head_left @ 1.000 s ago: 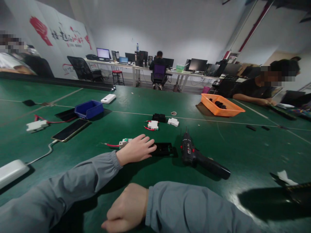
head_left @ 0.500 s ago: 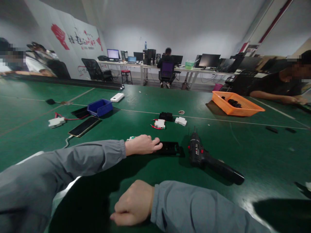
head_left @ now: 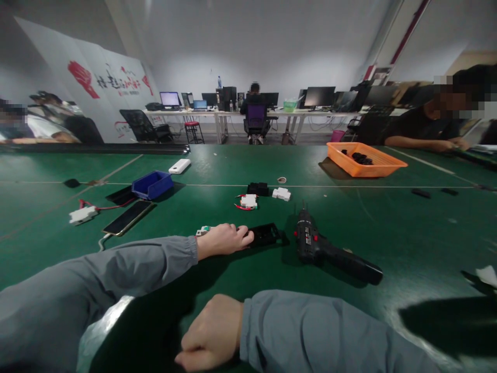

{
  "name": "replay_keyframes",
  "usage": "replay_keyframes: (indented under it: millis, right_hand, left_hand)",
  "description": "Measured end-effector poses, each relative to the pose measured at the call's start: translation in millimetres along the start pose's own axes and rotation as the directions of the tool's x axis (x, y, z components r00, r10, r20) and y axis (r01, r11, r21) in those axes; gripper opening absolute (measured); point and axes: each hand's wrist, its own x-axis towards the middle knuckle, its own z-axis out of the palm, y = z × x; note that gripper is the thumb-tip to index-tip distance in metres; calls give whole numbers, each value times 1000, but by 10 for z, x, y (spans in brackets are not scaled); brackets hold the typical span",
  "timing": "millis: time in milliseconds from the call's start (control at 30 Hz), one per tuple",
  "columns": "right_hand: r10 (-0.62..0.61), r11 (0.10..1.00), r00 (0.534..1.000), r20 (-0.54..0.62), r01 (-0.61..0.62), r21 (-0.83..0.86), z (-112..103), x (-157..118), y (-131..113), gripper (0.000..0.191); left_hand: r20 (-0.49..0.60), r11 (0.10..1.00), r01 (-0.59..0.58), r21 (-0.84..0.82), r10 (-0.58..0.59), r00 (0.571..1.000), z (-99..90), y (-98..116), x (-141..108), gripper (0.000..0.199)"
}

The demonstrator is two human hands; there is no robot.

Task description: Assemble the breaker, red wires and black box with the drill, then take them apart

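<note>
My left hand (head_left: pixel 224 240) is wrapped round the left part of a long black housing (head_left: pixel 264 234) in the middle of the green table. A white and green piece (head_left: pixel 202 230) shows just behind my wrist. Nearer to me, my right hand (head_left: pixel 213 331) is closed above the table; what its fingers hold, if anything, is hidden. A black power drill (head_left: pixel 310 238) lies right of the housing, its bit pointing away. Beyond the housing are a white connector with red wires (head_left: pixel 247 202), another white connector (head_left: pixel 281 194) and black blocks (head_left: pixel 258 189).
At the left are a blue bin (head_left: pixel 152 185), a phone (head_left: pixel 129 217), a wired white part (head_left: pixel 83 214) and a white box (head_left: pixel 179 166). An orange basket (head_left: pixel 365 168) with black parts stands at the back right, near another person's arm (head_left: pixel 419 143).
The housing's right end is now tilted slightly up off the table, with my left hand still round it. The whole view has shifted a little. My right hand remains closed.
</note>
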Motion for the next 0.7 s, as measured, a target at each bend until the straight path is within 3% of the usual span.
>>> replay_keyframes:
  millis: [267,433,567,700]
  right_hand:
    - [20,999,999,-31,-21,-25,148,13,31,37]
    - [33,999,999,-13,-33,-10,127,6,26,37]
    - [28,1000,1000,-10,-28,-5,103,-6,24,37]
    - [19,1000,1000,-3,-19,-4,89,-4,25,37]
  left_hand:
    - [26,993,109,-34,-109,994,86,-27,-83,33]
    - [65,967,250,-57,-246,967,153,-118,-279,31]
    - [163,899,434,-63,-420,893,158,-271,-498,33]
    - [309,775,631,-28,-594,743,181,-528,-753,41]
